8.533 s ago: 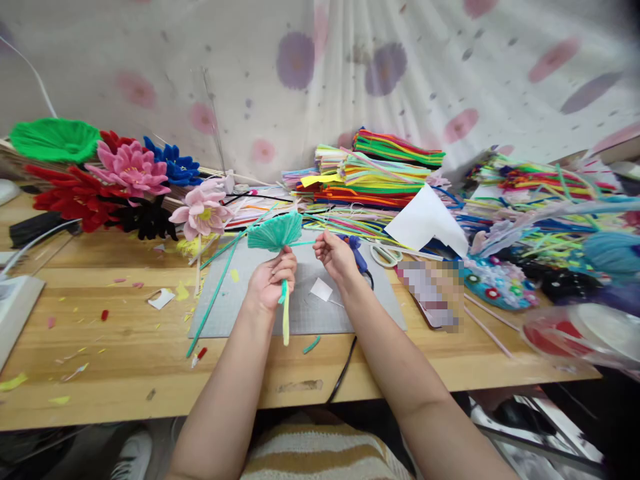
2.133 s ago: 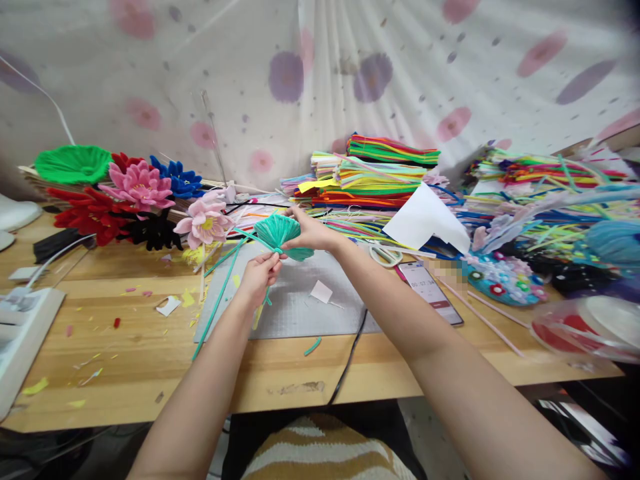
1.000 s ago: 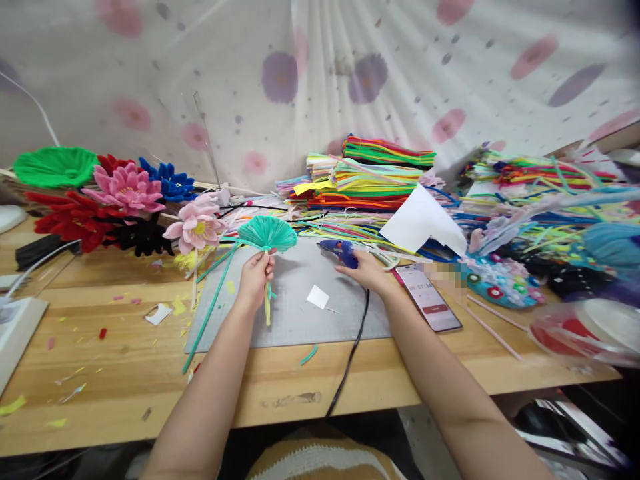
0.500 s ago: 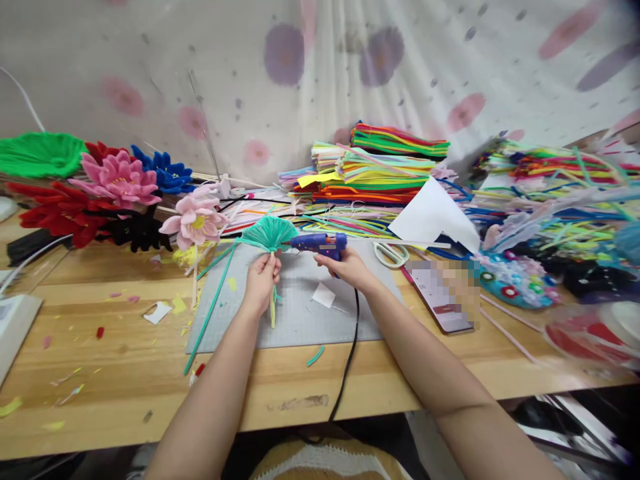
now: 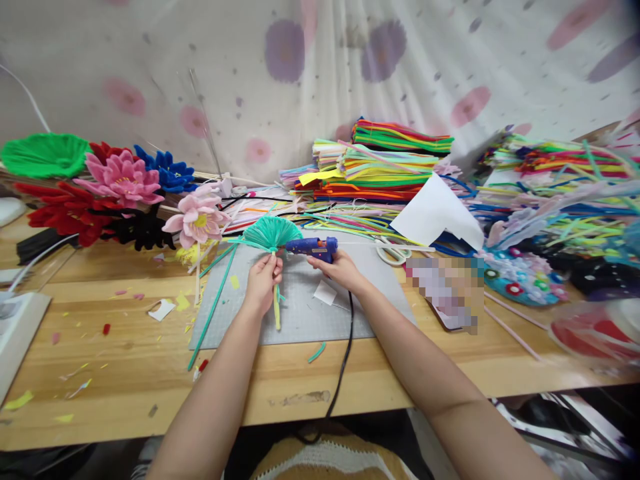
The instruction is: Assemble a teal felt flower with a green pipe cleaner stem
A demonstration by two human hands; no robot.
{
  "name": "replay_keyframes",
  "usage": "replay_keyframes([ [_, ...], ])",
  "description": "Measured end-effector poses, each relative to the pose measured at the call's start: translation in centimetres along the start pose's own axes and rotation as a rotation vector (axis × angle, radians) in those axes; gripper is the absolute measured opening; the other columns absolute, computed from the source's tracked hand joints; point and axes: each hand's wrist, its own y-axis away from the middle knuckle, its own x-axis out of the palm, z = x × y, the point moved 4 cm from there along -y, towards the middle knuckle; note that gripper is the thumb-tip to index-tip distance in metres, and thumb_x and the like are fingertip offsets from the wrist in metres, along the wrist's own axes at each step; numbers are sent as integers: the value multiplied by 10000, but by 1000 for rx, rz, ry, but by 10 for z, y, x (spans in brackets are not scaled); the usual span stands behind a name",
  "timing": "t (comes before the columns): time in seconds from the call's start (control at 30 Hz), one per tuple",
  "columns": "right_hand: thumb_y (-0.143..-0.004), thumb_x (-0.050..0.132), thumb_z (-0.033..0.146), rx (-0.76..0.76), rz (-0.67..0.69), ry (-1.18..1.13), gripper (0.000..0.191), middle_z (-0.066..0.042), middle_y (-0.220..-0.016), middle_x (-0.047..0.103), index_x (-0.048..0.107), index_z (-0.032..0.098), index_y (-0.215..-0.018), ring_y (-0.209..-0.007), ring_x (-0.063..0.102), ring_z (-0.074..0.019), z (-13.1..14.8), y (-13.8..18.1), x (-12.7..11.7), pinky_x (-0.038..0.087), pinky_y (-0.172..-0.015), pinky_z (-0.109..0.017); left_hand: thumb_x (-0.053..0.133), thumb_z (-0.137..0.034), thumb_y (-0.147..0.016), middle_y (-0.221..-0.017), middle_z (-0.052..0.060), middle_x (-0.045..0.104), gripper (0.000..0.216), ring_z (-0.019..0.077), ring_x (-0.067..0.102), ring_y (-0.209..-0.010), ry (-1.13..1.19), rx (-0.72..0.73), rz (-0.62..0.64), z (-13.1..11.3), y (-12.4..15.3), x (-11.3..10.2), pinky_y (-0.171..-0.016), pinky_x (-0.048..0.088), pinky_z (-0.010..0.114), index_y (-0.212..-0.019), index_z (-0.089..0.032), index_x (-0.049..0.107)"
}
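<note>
My left hand (image 5: 263, 283) pinches the pale stem just under a teal pipe-cleaner leaf (image 5: 271, 232), which fans out above my fingers. The stem's yellowish lower end hangs below the hand. In my right hand (image 5: 340, 268) is a blue hot glue gun (image 5: 313, 248), held level with its nozzle pointing left. The nozzle is at the leaf's underside, close to the top of the stem; whether it touches cannot be made out. A glue stick pokes out of the gun's back, and its black cord (image 5: 345, 360) runs down over the table edge.
Beneath my hands lies a grey cutting mat (image 5: 300, 327) with a teal pipe cleaner (image 5: 213, 310) and a white paper piece (image 5: 325, 293). Fuzzy flowers (image 5: 120, 177) stand left, bundled pipe cleaners (image 5: 385, 163) behind. Scissors (image 5: 393, 253) and a phone (image 5: 445, 293) are right.
The glue gun in my right hand has shifted slightly left, nearer the top of the stem. My left hand keeps its pinch, and the view has moved a little.
</note>
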Motion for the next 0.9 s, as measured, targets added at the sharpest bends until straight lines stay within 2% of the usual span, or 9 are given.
replay_keyframes([
  [0.37,-639,607,561,-12,-5,49,432,-23,-656,614,633,143,-746,-534,474,-97,2,2,-2,392,-539,-233,695,-248,-626,-581,-17,475,200,13,320,-443,22,-17,25,0,2,1,-337,187,110,-672,-102,567],
  [0.7,-641,608,556,-33,-2,39,425,-6,-621,573,634,148,-759,-540,455,-96,3,2,1,377,-540,-233,676,-330,-646,-565,-26,461,250,21,321,-444,-125,106,19,3,1,0,-353,224,124,-606,-126,537],
  [0.9,-646,621,527,-47,21,-26,426,5,-598,547,641,137,-817,-542,446,-92,6,4,2,367,-545,-227,670,-326,-658,-570,-26,457,244,22,317,-446,-122,106,20,0,3,2,-353,220,125,-608,-127,538],
])
